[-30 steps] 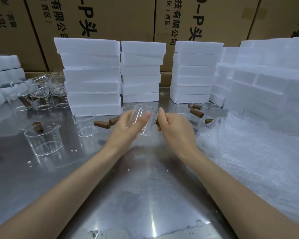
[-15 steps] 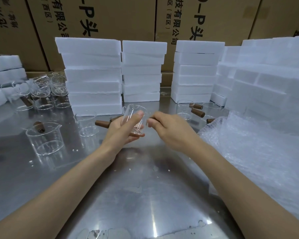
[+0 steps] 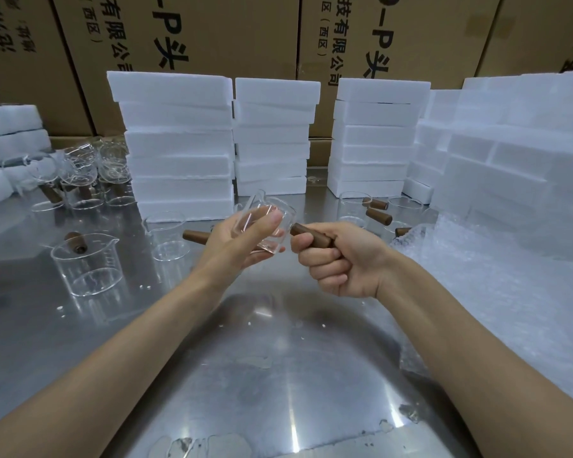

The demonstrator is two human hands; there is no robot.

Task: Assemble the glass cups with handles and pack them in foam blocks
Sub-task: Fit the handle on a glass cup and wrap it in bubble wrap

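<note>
My left hand [image 3: 242,239] grips a clear glass cup [image 3: 268,226] above the steel table, tilted with its spout up. Right beside it, my right hand [image 3: 338,259] is curled round a brown wooden handle [image 3: 311,238] whose tip points at the cup's side. Whether handle and cup touch I cannot tell. A cup with a fitted handle [image 3: 86,262] stands at the left. An empty cup [image 3: 167,236] and a loose handle [image 3: 196,235] lie behind my left hand.
Stacks of white foam blocks [image 3: 179,147] rise at the back, with more foam [image 3: 510,153] on the right. Bubble wrap [image 3: 493,276] covers the table's right side. More cups [image 3: 80,180] cluster at the far left; cups and handles [image 3: 377,213] sit behind my right hand. Cardboard boxes [image 3: 212,34] form the backdrop.
My right hand has pulled back to the right and turned, so the brown handle now shows in its fist. The left hand has tilted the cup slightly and stayed in place.
</note>
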